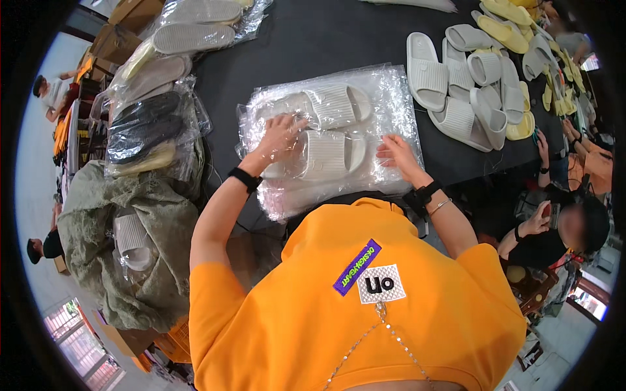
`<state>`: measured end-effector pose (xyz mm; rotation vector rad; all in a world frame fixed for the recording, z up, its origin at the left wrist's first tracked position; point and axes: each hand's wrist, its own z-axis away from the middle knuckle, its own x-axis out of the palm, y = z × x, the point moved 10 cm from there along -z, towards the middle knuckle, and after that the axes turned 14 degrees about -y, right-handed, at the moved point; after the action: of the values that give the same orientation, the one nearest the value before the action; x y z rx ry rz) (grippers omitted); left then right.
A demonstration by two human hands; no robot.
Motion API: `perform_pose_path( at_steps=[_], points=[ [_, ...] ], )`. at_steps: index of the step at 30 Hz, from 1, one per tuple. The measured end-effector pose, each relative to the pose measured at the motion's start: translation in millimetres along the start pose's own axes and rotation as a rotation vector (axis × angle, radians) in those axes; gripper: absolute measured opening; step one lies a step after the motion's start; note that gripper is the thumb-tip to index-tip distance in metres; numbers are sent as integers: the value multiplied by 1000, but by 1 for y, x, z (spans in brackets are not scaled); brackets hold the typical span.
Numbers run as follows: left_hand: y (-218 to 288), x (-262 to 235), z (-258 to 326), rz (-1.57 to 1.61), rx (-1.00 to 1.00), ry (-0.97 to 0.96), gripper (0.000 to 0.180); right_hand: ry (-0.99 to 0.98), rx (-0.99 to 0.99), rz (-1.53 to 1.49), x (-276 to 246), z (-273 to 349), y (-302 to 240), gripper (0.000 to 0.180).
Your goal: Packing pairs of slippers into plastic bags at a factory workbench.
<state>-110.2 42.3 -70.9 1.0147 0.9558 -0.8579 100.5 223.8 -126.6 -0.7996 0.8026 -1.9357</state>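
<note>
A pair of off-white ribbed slide slippers lies side by side on the table in front of me, the far slipper (329, 106) and the near slipper (326, 155) both pointing right. They appear to be inside a clear plastic bag, on top of a stack of clear plastic bags (391, 98). My left hand (282, 138) rests over their heel ends, fingers stretched out on the plastic. To the right of the toes, my right hand (398, 156) is over the bag stack with its fingers apart and nothing in them.
Loose off-white slippers (427, 72) and yellow slippers (502, 32) pile up on the right of the dark table (313, 45). Bagged slippers (147, 124) stack at the left. A green cloth-covered heap (98, 215) bears another bagged slipper (132, 241). People sit at the right.
</note>
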Motion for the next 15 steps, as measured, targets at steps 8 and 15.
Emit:
perform_pose_path(
  at_steps=[8,15],
  points=[
    [12,12,-25,-4,-24,87,40,121,-120,-1,-32,2,4,25],
    [-66,13,60,-33,-274,190,32,316,-213,162,-58,8,-12,15]
  ],
)
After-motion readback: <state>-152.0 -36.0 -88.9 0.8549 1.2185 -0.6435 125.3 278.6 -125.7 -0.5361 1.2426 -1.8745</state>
